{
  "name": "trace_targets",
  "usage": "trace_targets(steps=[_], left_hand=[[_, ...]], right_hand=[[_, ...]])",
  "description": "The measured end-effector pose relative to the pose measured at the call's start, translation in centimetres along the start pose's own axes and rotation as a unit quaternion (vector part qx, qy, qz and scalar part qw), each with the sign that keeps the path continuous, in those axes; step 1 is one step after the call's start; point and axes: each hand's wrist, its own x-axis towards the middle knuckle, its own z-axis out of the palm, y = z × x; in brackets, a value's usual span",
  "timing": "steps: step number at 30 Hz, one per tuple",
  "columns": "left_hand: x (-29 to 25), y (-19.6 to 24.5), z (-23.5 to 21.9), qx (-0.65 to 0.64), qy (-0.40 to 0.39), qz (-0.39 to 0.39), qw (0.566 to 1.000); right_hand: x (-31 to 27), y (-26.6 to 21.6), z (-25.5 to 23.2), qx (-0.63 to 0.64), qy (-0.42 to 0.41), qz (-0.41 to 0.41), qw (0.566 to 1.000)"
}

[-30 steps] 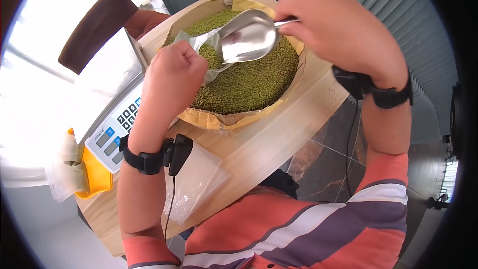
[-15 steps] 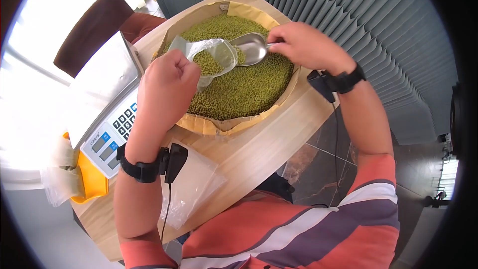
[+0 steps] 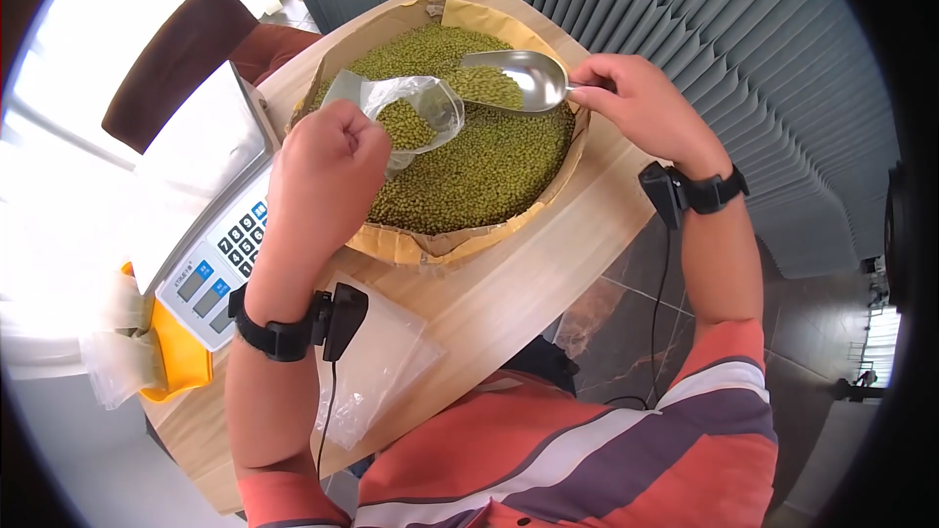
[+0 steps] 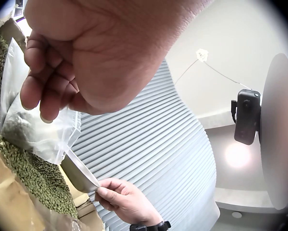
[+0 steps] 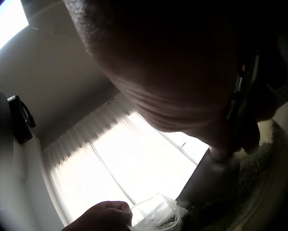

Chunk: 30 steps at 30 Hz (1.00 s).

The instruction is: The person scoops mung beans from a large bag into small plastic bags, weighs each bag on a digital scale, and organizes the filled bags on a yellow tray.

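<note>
In the head view my left hand (image 3: 328, 171) grips a clear plastic bag (image 3: 437, 103) by its side, its mouth facing right. Green mung beans (image 3: 404, 125) lie inside the bag. My right hand (image 3: 641, 103) holds the handle of a metal scoop (image 3: 541, 78), with beans heaped toward its front lip. Both bag and scoop are over a wide paper-sided container (image 3: 445, 246) full of mung beans (image 3: 489, 181). The left wrist view shows the curled fingers of my left hand (image 4: 57, 82) beside the bag (image 4: 43, 134), and the scoop (image 4: 80, 173) beyond.
A digital scale (image 3: 210, 279) stands left of the container. Flat clear plastic bags (image 3: 377, 362) lie on the wooden table (image 3: 489, 303) near its front edge. A yellow-orange item (image 3: 181, 357) is by the scale, a brown chair (image 3: 181, 59) behind it. A grey pleated partition (image 3: 704, 68) runs along the right.
The scoop was tipped at the bag's mouth, then came down into the beans. Now it is slightly farther right, with beans in it. The left hand still holds the bag, slightly lower left.
</note>
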Motion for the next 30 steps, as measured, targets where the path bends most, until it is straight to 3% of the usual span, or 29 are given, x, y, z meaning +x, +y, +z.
trace_targets(steps=[4,6,11,14,16,20,26,30], left_hand=[[-0.1,0.2,0.1,0.009,-0.002,-0.011,1.0],[0.1,-0.3,0.3,0.039,0.004,0.035,0.999],[0.0,-0.1,0.4,0.032,-0.001,0.034,0.999],[-0.3,-0.1,0.5,0.028,-0.005,0.039,0.999],[-0.4,-0.1,0.7,0.025,-0.01,0.042,0.999],[-0.6,0.1,0.6,0.04,-0.012,0.049,0.998],[-0.5,-0.5,0.2,0.05,-0.003,0.048,0.998],[-0.5,-0.7,0.2,0.036,-0.001,0.051,0.998]], right_hand=[[-2.3,0.0,-1.2,0.016,0.019,0.039,0.999],[-3.2,-0.3,-1.8,0.042,0.018,0.041,0.998],[-3.7,-2.7,-2.3,0.083,0.008,0.032,0.996],[-2.5,-5.0,-1.3,0.031,-0.007,-0.036,0.999],[-1.3,-6.7,-0.4,-0.08,-0.031,-0.084,0.993],[-0.2,-8.1,1.0,-0.178,0.027,-0.155,0.971],[-1.2,-8.7,-1.9,-0.22,0.012,-0.16,0.962],[-2.1,-7.8,-4.4,-0.259,-0.014,-0.115,0.959]])
